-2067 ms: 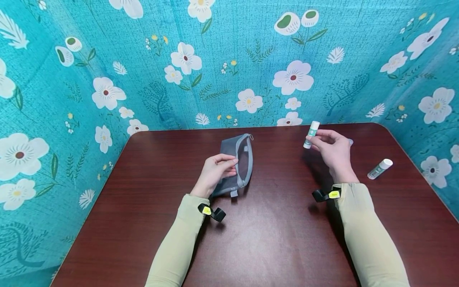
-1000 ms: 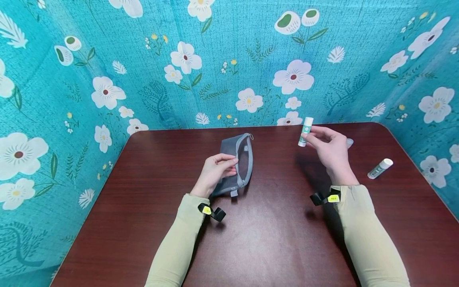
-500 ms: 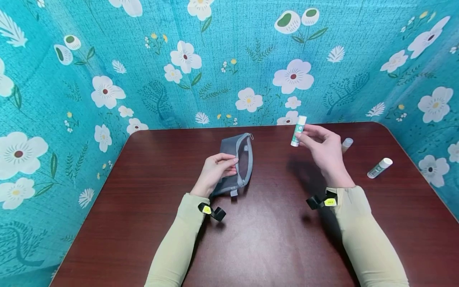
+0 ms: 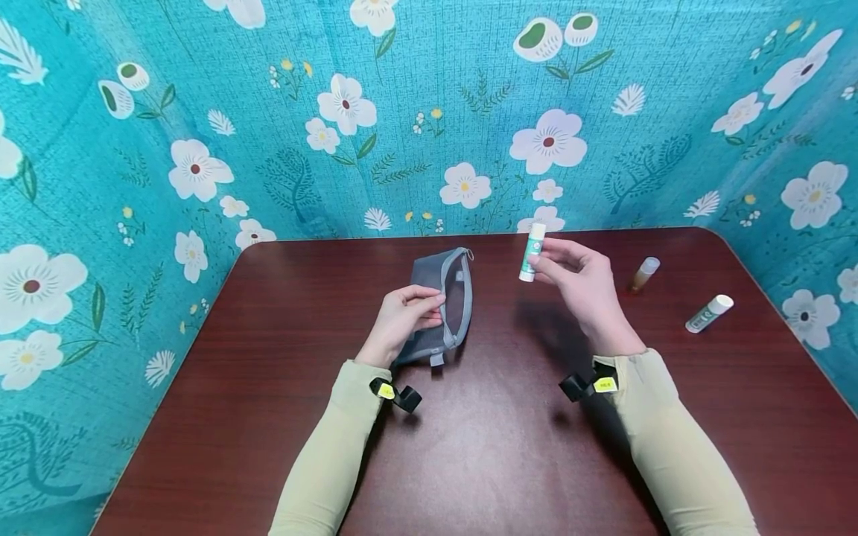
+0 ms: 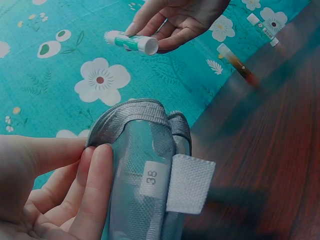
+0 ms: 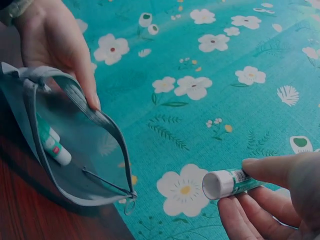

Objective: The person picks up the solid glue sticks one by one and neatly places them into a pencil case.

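My left hand pinches the rim of a grey mesh zipper pouch, whose mouth gapes toward the right. In the right wrist view, green-and-white sticks lie inside the pouch; how many is unclear. Right of the pouch, in the air above the table, my right hand holds a green-and-white glue stick between thumb and fingers. It leans slightly, and its white base end faces the right wrist camera. The held stick and the pouch are apart.
A clear-capped tube with an amber body stands on the dark red table beyond my right hand. Another white-capped glue stick is farther right. A turquoise floral cloth hangs behind the table's back edge.
My right hand has carried the glue stick leftward toward the pouch, uncovering the amber tube behind it. My left hand and the pouch have stayed in place.
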The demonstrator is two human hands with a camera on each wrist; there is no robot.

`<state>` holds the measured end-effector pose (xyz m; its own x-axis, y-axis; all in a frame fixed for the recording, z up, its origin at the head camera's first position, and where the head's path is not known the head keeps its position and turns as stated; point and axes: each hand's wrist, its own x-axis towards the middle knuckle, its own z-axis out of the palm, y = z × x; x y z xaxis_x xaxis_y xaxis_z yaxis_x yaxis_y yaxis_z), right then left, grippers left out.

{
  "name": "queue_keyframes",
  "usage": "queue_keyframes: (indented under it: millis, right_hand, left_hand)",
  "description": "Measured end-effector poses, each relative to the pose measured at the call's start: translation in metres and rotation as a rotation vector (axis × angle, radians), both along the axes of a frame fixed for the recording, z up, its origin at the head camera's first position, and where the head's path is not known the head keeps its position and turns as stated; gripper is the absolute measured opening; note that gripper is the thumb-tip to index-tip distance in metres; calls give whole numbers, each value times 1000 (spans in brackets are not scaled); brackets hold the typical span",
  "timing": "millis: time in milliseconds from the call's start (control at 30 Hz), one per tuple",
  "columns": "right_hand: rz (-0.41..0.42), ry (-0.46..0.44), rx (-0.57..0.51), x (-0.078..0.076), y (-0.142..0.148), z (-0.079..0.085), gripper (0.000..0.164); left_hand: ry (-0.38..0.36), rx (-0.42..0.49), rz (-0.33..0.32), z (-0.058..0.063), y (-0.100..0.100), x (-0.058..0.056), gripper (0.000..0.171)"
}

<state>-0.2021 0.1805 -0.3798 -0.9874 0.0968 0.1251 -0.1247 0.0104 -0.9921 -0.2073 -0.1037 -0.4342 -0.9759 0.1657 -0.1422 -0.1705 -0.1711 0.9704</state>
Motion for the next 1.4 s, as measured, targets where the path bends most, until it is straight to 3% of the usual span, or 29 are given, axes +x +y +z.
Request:
queue_keyframes:
  millis: [633,1400]
  right_hand:
    - [70,-69,67,-1,-18,-17,49]
    - [185,-155,134,-8,-38,-54,41]
  left_hand:
    - [-1,-11,-7,-1,0,2,22]
    - [-7,-11,-1,0,0,1,20]
